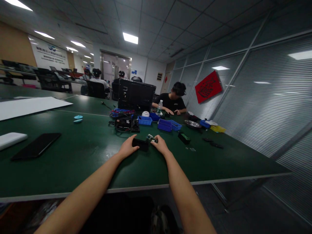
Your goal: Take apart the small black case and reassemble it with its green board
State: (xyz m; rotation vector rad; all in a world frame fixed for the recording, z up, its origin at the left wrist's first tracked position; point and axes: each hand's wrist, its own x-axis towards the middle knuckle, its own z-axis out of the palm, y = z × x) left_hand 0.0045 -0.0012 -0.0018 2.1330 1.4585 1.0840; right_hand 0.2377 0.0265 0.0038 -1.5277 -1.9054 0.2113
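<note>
My left hand (128, 147) grips the left end of a small black box (140, 145), thumb in front and fingers behind. Close to its right, my right hand (160, 144) pinches a small circuit board (151, 138) with pale parts on it. The board is held tilted, just above and beside the box's right end; whether the two touch I cannot tell. Farther right on the green table lies a black box with a green face (184, 137). Small clear pieces (192, 149) rest in front of it.
Beyond my hands stand a black power supply (123, 123) with cables, blue trays (165, 125), a bottle (159, 107) and a monitor (136, 95). A metal dish (192, 124) is at right. At left lie a black tablet-like slab (36, 146) and a white case (12, 140). A person (173, 100) sits opposite.
</note>
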